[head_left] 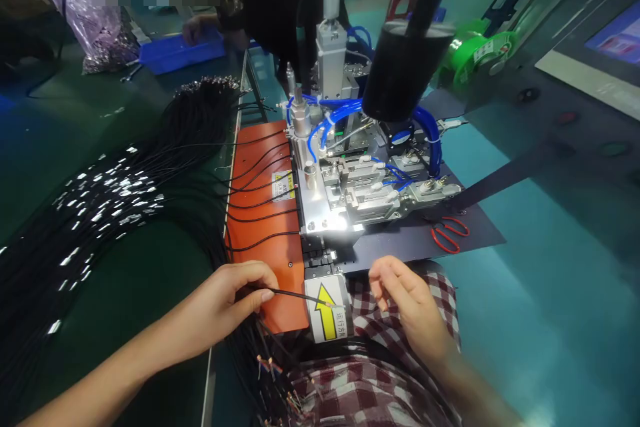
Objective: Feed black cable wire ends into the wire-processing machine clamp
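Observation:
My left hand (231, 299) pinches a thin black cable (295, 295) at the near end of an orange plate (270, 213). The cable's stripped tip lies on a white block with a yellow arrow (327, 310). My right hand (407, 303) hovers just right of that block, fingers loosely curled, holding nothing I can see. Several black cables lie in a row across the orange plate, their ends fed into a metal machine (345, 180) with blue air hoses. A big bundle of black cables (100, 207) is spread on the green bench to the left.
Red-handled scissors (449, 233) lie on a dark mat right of the machine. A black cylinder (405, 70) hangs above it. Another person in dark clothes reaches into a blue tray (183, 53) at the back. A green spool (475, 53) and a screen (617, 37) stand at the right.

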Tool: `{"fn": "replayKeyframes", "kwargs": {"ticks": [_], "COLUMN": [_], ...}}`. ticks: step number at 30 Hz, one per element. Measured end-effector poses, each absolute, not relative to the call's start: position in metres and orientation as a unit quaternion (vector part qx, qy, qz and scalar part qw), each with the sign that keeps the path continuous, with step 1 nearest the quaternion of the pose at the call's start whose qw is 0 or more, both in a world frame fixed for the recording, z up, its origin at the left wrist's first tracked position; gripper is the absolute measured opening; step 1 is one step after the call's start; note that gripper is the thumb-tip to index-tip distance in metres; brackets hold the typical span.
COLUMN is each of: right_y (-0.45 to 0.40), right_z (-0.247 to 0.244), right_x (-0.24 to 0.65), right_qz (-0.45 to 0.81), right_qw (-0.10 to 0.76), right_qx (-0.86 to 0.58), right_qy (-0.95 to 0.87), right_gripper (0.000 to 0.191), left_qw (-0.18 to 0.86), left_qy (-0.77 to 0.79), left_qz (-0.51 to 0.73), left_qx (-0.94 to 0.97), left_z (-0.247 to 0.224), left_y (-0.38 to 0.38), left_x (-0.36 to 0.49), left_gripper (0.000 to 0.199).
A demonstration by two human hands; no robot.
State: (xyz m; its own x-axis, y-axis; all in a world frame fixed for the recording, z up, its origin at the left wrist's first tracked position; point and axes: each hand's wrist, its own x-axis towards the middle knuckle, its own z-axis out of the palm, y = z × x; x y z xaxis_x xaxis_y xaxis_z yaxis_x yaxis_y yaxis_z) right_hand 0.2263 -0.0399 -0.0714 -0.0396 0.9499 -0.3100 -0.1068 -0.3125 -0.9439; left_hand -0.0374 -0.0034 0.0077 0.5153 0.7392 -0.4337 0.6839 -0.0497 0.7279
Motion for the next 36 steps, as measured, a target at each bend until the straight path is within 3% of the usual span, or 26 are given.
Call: {"fn": "replayKeyframes", "kwargs": {"ticks": [5,12,22,27,31,36], "right_y": [-0.041,-0.039,-0.035,-0.035,-0.035,-0.030], "right_z": [-0.065,-0.055,-0.055,-0.060,-0.060,-0.056], "right_x": [0.218,0.205,0.209,0.214,0.213,0.206], "right_qz": [0.624,0.541,0.524,0.547,0.558,0.589], "right_qw": [0.400,0.380,0.417,0.430,0.434,0.428], "right_qx": [-0.484,-0.496,-0.520,-0.545,-0.540,-0.517], "right_qy": [-0.464,-0.563,-0.530,-0.467,-0.458,-0.451], "right_gripper": [0.036,0.012,0.019,0.020,0.021,0.022], "left_qw": [0.475,0.414,0.361,0.344,0.424,0.588], "left_qy": [0.541,0.541,0.388,0.337,0.384,0.506], "left_qz": [0.056,0.075,-0.014,-0.002,0.089,0.215], "left_qx": [0.692,0.728,0.848,0.877,0.815,0.593], "left_z": [-0.008,-0.013,0.001,-0.005,-0.002,-0.004], "left_y": [-0.016,-0.020,-0.011,-0.022,-0.014,0.004], "left_x": [-0.030,-0.021,0.027,0.023,0.021,0.023], "left_gripper": [0.018,0.016,0.001,0.017,0.017,0.014]}}
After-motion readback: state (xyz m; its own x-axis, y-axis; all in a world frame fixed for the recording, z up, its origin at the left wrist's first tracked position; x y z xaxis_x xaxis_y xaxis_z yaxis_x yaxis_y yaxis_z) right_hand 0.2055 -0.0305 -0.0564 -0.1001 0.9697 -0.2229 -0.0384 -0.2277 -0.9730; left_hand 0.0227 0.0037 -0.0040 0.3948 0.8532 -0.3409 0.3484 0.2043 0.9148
